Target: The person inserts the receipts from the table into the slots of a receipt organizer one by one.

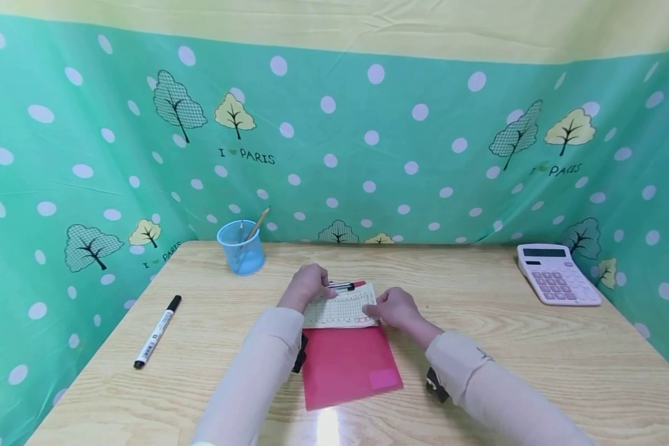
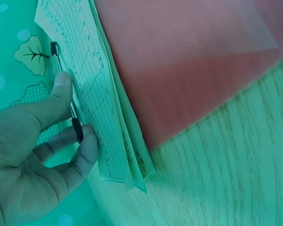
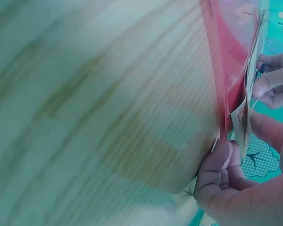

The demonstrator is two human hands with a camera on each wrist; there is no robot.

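A red folder (image 1: 348, 365) lies on the table, with a stack of printed grid sheets (image 1: 334, 313) over its far part. At the far edge of the sheets sits a slim metal clip with black ends (image 2: 75, 113). My left hand (image 1: 308, 288) has its thumb and curled fingers about this clip, beside the sheets. My right hand (image 1: 397, 306) pinches the right edge of the sheets, its fingertips near the folder's edge. In the left wrist view the sheets' near edges fan slightly apart. The right hand's fingertips partly hide the sheets' corner.
A blue mesh pen cup (image 1: 242, 254) with pencils stands at the back left. A black-capped marker (image 1: 158, 332) lies at the left. At the back right is a pink calculator (image 1: 559, 275). A green dotted curtain (image 1: 368, 155) hangs behind the table.
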